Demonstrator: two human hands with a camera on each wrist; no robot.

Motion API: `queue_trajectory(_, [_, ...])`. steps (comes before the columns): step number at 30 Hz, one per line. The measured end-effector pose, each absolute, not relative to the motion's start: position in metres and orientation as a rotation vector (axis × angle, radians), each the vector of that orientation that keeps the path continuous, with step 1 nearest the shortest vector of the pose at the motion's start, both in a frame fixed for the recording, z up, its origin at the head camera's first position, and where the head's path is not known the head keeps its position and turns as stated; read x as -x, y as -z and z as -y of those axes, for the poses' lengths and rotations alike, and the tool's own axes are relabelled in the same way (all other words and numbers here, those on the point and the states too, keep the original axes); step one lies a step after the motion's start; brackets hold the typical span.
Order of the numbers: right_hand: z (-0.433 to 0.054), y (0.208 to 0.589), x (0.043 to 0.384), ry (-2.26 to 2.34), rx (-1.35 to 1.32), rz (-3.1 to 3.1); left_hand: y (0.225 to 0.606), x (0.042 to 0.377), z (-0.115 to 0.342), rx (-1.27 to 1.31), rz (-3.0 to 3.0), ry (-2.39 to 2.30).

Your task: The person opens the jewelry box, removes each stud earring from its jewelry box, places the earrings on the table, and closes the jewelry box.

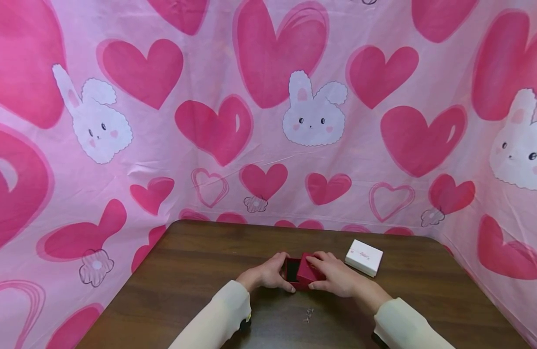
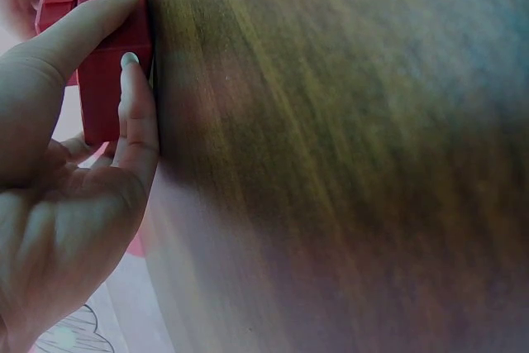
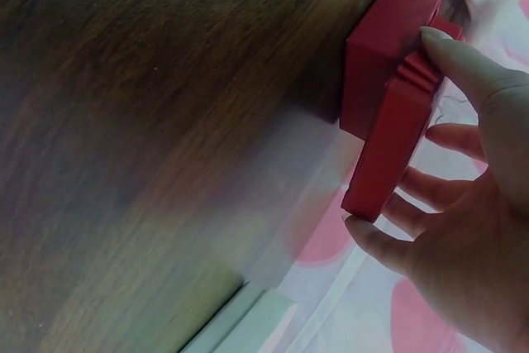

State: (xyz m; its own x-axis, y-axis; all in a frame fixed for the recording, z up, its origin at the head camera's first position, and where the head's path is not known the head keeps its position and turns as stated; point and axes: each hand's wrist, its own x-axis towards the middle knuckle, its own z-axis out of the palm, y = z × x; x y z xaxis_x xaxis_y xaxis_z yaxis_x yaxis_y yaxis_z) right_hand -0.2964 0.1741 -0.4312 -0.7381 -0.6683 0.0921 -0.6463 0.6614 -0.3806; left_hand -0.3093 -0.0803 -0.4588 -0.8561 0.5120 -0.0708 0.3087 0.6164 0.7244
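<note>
A small red gift box (image 1: 291,286) with a dark lining sits on the wooden table. Its red lid (image 1: 309,271) is slid to the right, so the left part of the box shows uncovered. My left hand (image 1: 270,272) grips the box base by its sides, the thumb along the near side, as the left wrist view (image 2: 116,88) of the base shows. My right hand (image 1: 335,275) holds the lid between thumb and fingers. In the right wrist view the lid (image 3: 388,146) lies tilted against the box base (image 3: 372,64).
A white box (image 1: 364,258) with red print stands to the right, beyond my right hand. Several small metallic pieces (image 1: 309,315) lie on the table in front of the red box. A pink cloth (image 1: 268,155) with hearts and rabbits hangs behind the table.
</note>
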Motion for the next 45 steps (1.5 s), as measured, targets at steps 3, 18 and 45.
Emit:
queue_trajectory(3, [-0.171,0.430,0.297,0.612,1.073,-2.801,0.459,0.310,0.081,-0.662,-2.565,-1.082])
queue_trajectory(18, [-0.165,0.432,0.301,0.607,1.061,-2.797,0.459,0.310,0.079,-0.637,-2.568,-1.078])
queue_trajectory(45, [-0.156,0.429,0.303,0.596,1.104,-2.790,0.461,0.313,0.079,-0.650,-2.587,-1.054])
